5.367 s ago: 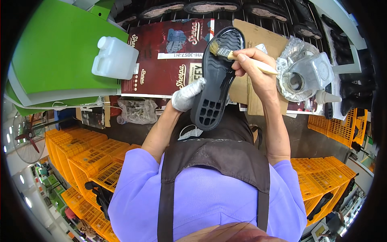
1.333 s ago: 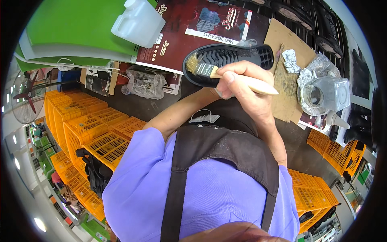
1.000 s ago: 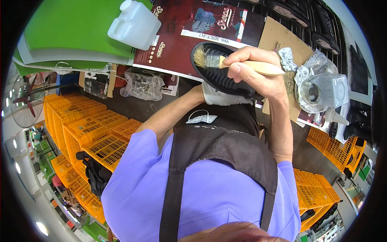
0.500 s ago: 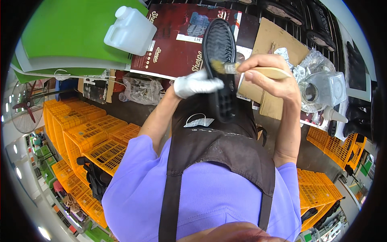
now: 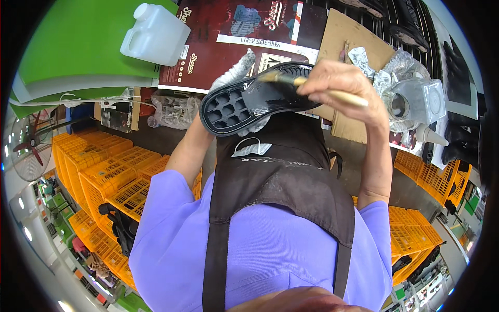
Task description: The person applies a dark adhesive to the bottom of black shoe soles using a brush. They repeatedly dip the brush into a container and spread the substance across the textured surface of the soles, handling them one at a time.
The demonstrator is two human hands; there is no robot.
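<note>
Black rubber shoe sole [image 5: 254,106] held up over the table [image 5: 353,36], tread side showing, gripped from behind by gloved left hand [image 5: 236,78]. Right hand [image 5: 343,88] closed around wooden brush [image 5: 306,86], bristles touching sole's middle. White plastic jug [image 5: 156,34] well left of sole; foil-wrapped jar [image 5: 410,99] just right.

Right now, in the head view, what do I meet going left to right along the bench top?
White plastic jug → black shoe sole held in the gloved left hand → right hand with the brush → foil-wrapped clear jar.
</note>
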